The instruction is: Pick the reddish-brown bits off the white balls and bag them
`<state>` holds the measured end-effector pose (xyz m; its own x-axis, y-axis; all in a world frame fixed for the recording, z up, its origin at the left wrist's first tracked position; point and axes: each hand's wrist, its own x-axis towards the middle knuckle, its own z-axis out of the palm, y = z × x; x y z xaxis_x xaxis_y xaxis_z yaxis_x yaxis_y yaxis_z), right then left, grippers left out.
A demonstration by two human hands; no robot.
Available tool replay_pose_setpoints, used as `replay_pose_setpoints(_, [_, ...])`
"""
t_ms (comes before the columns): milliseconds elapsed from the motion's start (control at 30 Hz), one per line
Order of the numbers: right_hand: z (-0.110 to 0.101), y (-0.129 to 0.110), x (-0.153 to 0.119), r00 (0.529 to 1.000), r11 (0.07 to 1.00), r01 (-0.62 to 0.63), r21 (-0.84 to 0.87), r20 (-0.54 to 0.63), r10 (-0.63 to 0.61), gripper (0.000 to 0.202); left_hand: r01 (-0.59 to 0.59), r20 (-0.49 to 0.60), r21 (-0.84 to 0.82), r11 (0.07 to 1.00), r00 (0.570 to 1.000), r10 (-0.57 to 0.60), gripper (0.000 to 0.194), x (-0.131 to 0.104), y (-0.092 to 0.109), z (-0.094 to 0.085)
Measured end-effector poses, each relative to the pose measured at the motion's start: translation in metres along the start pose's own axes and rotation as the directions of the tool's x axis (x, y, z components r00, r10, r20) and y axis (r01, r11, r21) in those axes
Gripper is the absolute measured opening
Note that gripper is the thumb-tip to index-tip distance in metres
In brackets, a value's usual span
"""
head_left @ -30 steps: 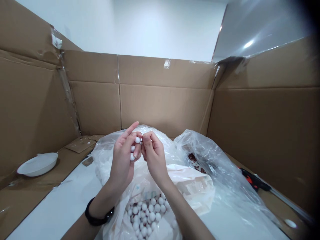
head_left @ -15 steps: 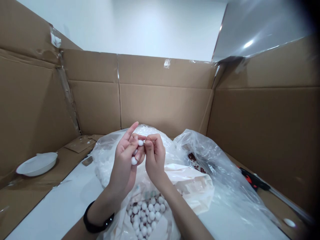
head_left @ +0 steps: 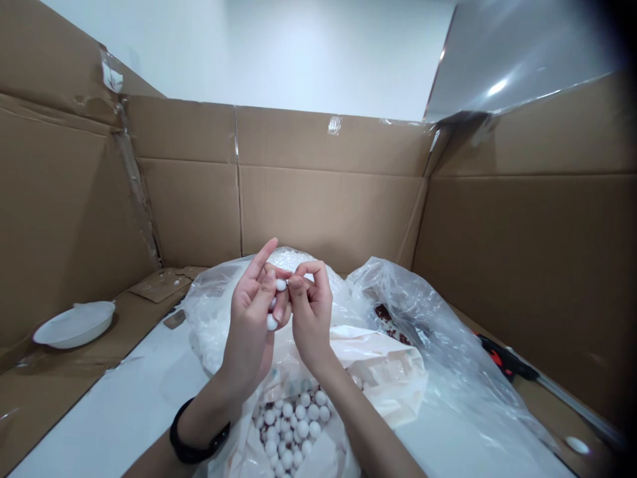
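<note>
The white ball (head_left: 281, 284) sits pinched between the left hand's (head_left: 256, 302) thumb and fingers.

1. Bright, cool light washes the plain white wall (head_left: 328, 60) almost featureless.
2. Hard glare spots the shiny grey panel (head_left: 527, 40); crinkled clear plastic (head_left: 428, 318) glints.
3. Brown cardboard sides (head_left: 527, 245) darken rightward; soft shadow crosses the left one.
4. Small white balls (head_left: 302, 429) look slightly soft.
5. Wide-angle stretching and a blurred black vignette mark the right edge.

The right fingertips (head_left: 294, 284) hide their pinched piece, too small.
</note>
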<state>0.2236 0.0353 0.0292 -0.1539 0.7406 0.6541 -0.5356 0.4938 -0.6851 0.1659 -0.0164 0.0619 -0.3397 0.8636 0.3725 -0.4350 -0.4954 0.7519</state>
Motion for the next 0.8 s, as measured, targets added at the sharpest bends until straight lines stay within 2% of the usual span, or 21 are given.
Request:
replay_pose_setpoints(133, [0.001, 0.000, 0.000, 0.999, 0.999, 0.043, -0.016, -0.033, -0.043, 0.021, 0.010, -0.004, -0.005, 1.000, 1.000, -0.010, 0.053, 0.001, -0.001, -0.001])
replay_pose_setpoints(333, [0.002, 0.001, -0.001, 0.997, 0.998, 0.044, -0.032, -0.057, -0.046, 0.020, 0.020, -0.008, 0.020, 1.000, 1.000, -0.020, 0.045, -0.002, -0.003, 0.000])
replay_pose_setpoints(533, [0.000, -0.001, 0.002, 0.999, 0.998, -0.048, -0.032, -0.018, 0.048, 0.020, 0.011, -0.004, 0.025, 1.000, 1.000, -0.011, 0.040, 0.000, -0.002, -0.001])
replay_pose_setpoints(633, [0.001, -0.005, 0.005, 0.994, 0.994, -0.100, -0.035, 0.034, 0.101, 0.026, -0.030, 0.022, 0.075, 0.997, 0.999, 0.028, 0.037, 0.004, -0.003, -0.004])
replay_pose_setpoints(800, [0.004, -0.011, 0.006, 0.994, 0.994, -0.105, -0.021, 0.028, 0.105, 0.034, -0.190, 0.067, 0.311, 0.931, 0.982, 0.178, 0.034, 0.013, -0.006, -0.009])
